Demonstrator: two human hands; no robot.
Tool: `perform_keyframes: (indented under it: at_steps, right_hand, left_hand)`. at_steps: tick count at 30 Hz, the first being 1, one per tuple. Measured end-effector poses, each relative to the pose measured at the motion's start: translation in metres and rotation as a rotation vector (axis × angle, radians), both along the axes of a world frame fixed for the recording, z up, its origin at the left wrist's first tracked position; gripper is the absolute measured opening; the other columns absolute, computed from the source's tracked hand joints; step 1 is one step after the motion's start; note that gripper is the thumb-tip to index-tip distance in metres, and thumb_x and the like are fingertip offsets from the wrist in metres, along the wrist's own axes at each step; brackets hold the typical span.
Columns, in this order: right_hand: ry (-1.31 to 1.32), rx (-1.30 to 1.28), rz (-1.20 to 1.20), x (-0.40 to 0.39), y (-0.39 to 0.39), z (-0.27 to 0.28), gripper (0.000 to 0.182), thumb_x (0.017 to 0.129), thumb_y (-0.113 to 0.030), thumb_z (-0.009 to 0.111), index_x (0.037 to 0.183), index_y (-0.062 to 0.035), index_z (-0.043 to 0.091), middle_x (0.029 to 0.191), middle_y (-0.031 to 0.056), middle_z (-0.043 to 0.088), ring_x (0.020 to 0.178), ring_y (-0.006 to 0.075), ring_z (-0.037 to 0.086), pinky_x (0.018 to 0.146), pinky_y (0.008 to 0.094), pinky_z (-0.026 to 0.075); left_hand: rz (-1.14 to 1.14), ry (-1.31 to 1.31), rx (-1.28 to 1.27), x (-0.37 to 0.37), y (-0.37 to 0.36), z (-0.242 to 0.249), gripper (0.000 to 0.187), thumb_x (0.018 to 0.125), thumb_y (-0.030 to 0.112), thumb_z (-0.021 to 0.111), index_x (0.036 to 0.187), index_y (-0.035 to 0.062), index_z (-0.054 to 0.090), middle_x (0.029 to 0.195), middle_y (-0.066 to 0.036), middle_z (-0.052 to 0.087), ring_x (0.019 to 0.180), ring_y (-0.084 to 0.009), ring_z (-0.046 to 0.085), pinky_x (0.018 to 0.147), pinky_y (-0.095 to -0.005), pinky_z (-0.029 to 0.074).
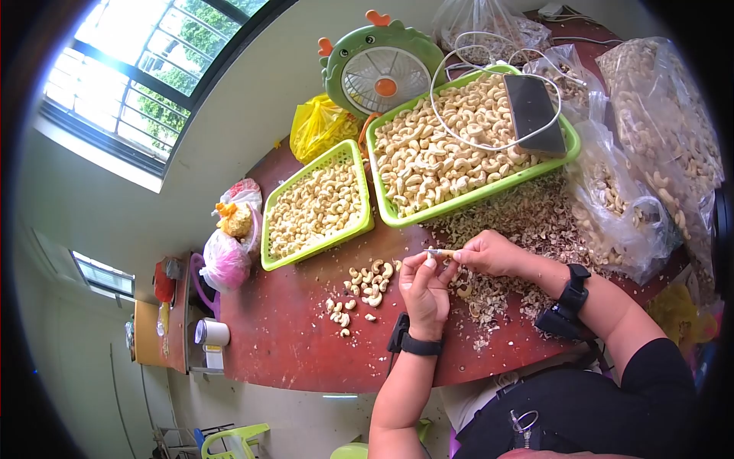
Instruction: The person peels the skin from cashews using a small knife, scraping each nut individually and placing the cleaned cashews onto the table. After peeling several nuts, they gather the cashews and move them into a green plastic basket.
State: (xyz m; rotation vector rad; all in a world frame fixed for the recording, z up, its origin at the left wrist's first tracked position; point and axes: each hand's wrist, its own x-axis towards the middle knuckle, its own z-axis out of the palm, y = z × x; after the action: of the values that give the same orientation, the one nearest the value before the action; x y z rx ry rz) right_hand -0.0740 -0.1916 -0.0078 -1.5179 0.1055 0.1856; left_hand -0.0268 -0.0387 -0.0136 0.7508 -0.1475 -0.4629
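My left hand [425,294] is raised over the red table, its fingers pinched on a pale cashew nut [430,262]. Close beside it, my right hand [491,254] is closed around a small knife [443,252], whose thin blade points left and meets the nut at my left fingertips. Most of the handle is hidden in my grip. Loose cashews [373,283] lie in a small heap left of my left hand. Beneath and behind my right hand spreads a pile of flaky skin scraps [512,222].
A large green tray [478,193] of cashews bears a phone [535,115] with a white cable. Left of it stands a smaller green basket [317,249] of cashews. A green fan [382,69] and a yellow bag [325,126] stand behind. Plastic bags [623,191] of nuts crowd the right side.
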Motion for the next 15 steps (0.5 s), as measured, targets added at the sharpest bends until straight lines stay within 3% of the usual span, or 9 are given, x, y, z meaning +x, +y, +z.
perform_keyframes:
  at_steps: [8, 15]
  right_hand:
    - [-0.014, -0.036, 0.014, 0.001, 0.002, -0.0057, 0.04, 0.081, -0.033, 0.053, 0.053, -0.0047, 0.053, 0.047, -0.0038, 0.044, 0.042, 0.004, 0.038, 0.039, 0.0204, 0.031]
    - [0.006, 0.022, 0.009, 0.0, 0.0017, -0.001, 0.04, 0.081, -0.034, 0.053, 0.052, -0.0059, 0.052, 0.046, -0.0044, 0.042, 0.041, 0.0035, 0.036, 0.038, 0.0198, 0.029]
  left_hand:
    - [-0.029, 0.028, 0.018, 0.0053, 0.0046, -0.0022, 0.012, 0.076, -0.005, 0.049, 0.085, 0.0033, 0.05, 0.088, -0.009, 0.055, 0.082, -0.0195, 0.056, 0.074, -0.0402, 0.051]
    - [-0.028, -0.013, 0.022, 0.0039, 0.0031, -0.0033, 0.015, 0.074, -0.005, 0.05, 0.084, 0.0062, 0.053, 0.09, -0.007, 0.057, 0.085, -0.0191, 0.057, 0.072, -0.0364, 0.052]
